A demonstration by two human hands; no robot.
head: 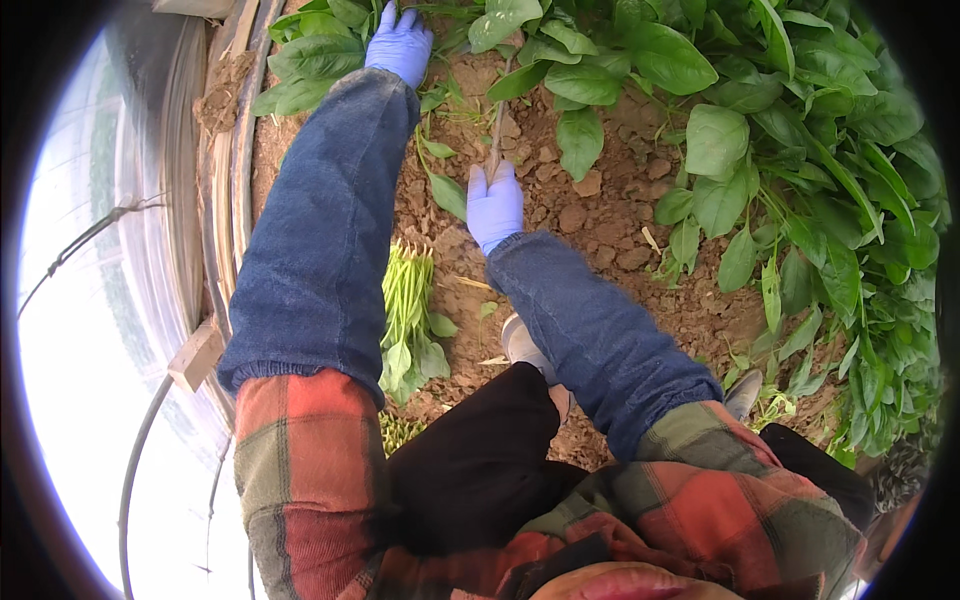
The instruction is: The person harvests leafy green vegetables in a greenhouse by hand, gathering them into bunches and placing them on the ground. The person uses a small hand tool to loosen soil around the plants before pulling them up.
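Note:
Both hands wear thin blue-violet gloves. At the top, my left hand (400,46) reaches in among broad-leaved spinach plants (319,56); its fingertips are partly lost in the leaves, so I cannot tell whether it grips any. Nearer the middle, my right hand (496,206) is closed on the end of a thin, long-handled tool (498,131), whose shaft runs up towards the leaves; its far end is hidden there. Below the hands, a bunch of cut spinach (406,315) lies on the soil, stem ends up in the picture.
Dense spinach (817,150) fills the top and right over cloddy soil (600,225). Along the left run wooden boards (225,172) and plastic sheeting (97,262), with a wood block (196,354). A shoe (523,343) stands beside the bunch. More cut stems (400,433) lie below it.

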